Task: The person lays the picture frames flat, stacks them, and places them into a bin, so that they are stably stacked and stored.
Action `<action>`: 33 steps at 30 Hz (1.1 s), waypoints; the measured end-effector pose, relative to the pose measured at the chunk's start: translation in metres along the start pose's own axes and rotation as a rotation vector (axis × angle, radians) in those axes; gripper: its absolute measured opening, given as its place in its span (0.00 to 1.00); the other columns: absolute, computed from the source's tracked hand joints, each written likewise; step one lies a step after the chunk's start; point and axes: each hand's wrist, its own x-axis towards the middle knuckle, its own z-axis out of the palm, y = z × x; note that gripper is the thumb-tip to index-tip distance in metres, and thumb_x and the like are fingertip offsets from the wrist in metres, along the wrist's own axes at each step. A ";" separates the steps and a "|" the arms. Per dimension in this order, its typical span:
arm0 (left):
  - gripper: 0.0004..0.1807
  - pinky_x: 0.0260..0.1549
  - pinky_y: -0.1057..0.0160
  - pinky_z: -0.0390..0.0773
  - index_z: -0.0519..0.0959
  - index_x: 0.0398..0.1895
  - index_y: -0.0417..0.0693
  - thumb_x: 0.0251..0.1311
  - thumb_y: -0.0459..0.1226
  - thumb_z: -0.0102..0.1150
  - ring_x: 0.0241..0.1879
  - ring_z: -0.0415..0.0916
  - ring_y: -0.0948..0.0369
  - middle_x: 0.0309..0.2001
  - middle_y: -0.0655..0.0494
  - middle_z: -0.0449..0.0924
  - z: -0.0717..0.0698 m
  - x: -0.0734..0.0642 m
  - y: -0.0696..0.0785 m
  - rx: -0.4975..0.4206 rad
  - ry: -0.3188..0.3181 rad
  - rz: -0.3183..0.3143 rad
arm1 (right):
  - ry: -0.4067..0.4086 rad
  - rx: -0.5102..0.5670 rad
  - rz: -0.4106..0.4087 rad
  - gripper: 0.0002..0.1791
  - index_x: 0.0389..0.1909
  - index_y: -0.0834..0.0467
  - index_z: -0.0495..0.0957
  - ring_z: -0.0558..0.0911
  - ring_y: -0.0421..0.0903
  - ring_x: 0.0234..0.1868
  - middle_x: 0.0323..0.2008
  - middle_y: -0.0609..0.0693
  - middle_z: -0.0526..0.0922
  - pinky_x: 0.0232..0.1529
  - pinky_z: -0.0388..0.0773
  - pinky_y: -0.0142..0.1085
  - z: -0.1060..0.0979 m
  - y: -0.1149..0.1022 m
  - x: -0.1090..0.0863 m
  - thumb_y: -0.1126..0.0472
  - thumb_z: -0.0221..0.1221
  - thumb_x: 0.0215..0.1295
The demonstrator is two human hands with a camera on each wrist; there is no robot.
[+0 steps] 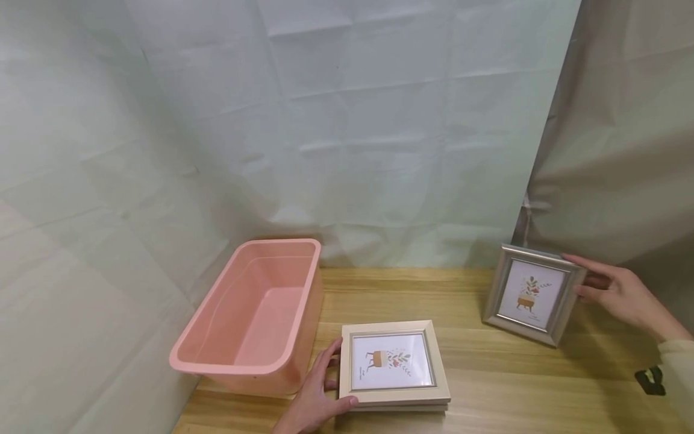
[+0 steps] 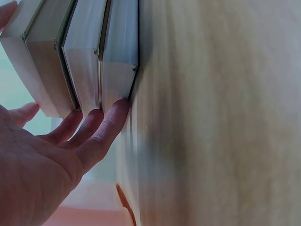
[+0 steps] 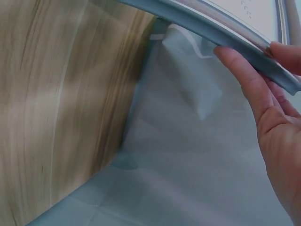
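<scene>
My right hand pinches the right edge of a silver-grey picture frame, thumb in front and fingers behind. This frame is upright and tilted at the right of the table, its print of a plant in an orange pot facing me. Front and centre lies a stack of several picture frames, with a cream picture frame on top, its print turned sideways. My left hand rests against the stack's left side. In the left wrist view, its extended fingertips touch the edges of the stacked frames.
A pink plastic tub stands left of the stack, with nothing visible inside. Pale cloth sheets hang behind and to the left of the wooden table. A small black object shows beside the right sleeve.
</scene>
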 end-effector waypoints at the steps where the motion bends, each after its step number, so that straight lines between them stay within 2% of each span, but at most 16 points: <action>1: 0.63 0.55 0.67 0.85 0.56 0.89 0.56 0.50 0.37 0.84 0.63 0.76 0.58 0.78 0.41 0.65 0.000 0.000 0.000 -0.001 0.000 -0.002 | 0.007 0.007 0.009 0.41 0.82 0.49 0.69 0.83 0.19 0.42 0.45 0.11 0.76 0.33 0.88 0.30 0.000 -0.001 -0.001 0.74 0.65 0.71; 9: 0.63 0.54 0.67 0.85 0.56 0.88 0.55 0.50 0.37 0.84 0.64 0.76 0.52 0.79 0.42 0.65 0.002 0.002 0.003 0.004 -0.003 -0.010 | 0.067 0.097 0.079 0.42 0.84 0.49 0.66 0.88 0.26 0.37 0.43 0.12 0.78 0.33 0.90 0.33 0.000 -0.012 -0.013 0.73 0.65 0.73; 13: 0.63 0.54 0.67 0.85 0.56 0.88 0.55 0.50 0.36 0.84 0.63 0.76 0.54 0.79 0.41 0.64 0.003 0.002 0.003 -0.008 0.001 -0.011 | 0.107 0.228 0.106 0.43 0.85 0.46 0.65 0.91 0.35 0.33 0.39 0.20 0.86 0.33 0.90 0.32 0.008 -0.021 -0.018 0.73 0.65 0.73; 17: 0.63 0.55 0.67 0.85 0.57 0.88 0.56 0.49 0.36 0.85 0.65 0.74 0.58 0.79 0.43 0.65 0.003 0.003 0.003 -0.015 0.009 -0.014 | 0.157 0.524 0.077 0.42 0.81 0.45 0.71 0.93 0.39 0.32 0.36 0.36 0.92 0.33 0.90 0.32 0.022 -0.030 -0.022 0.78 0.65 0.70; 21: 0.63 0.55 0.66 0.85 0.57 0.88 0.56 0.49 0.36 0.85 0.66 0.73 0.58 0.79 0.44 0.65 0.005 0.005 0.003 -0.012 0.008 -0.003 | 0.188 0.827 0.065 0.42 0.79 0.46 0.74 0.94 0.40 0.38 0.41 0.42 0.93 0.36 0.92 0.35 0.035 -0.041 -0.026 0.82 0.62 0.70; 23: 0.63 0.55 0.66 0.85 0.57 0.88 0.56 0.49 0.37 0.85 0.67 0.72 0.58 0.79 0.44 0.65 0.006 0.006 0.003 -0.008 0.008 -0.001 | 0.207 0.927 0.065 0.41 0.79 0.47 0.74 0.94 0.41 0.41 0.44 0.44 0.93 0.39 0.92 0.37 0.043 -0.048 -0.027 0.82 0.60 0.71; 27: 0.63 0.55 0.66 0.85 0.57 0.88 0.55 0.49 0.39 0.85 0.65 0.73 0.58 0.77 0.41 0.67 0.006 0.006 0.000 0.010 0.006 0.016 | 0.271 1.064 0.061 0.40 0.76 0.48 0.77 0.94 0.42 0.44 0.46 0.47 0.93 0.40 0.92 0.41 0.060 -0.063 -0.028 0.84 0.59 0.70; 33: 0.63 0.55 0.67 0.85 0.55 0.88 0.54 0.51 0.41 0.84 0.63 0.75 0.57 0.76 0.40 0.67 0.006 0.007 -0.001 0.047 0.005 0.029 | 0.365 1.174 0.090 0.39 0.77 0.49 0.76 0.94 0.42 0.47 0.52 0.45 0.93 0.40 0.93 0.42 0.089 -0.085 -0.031 0.83 0.59 0.70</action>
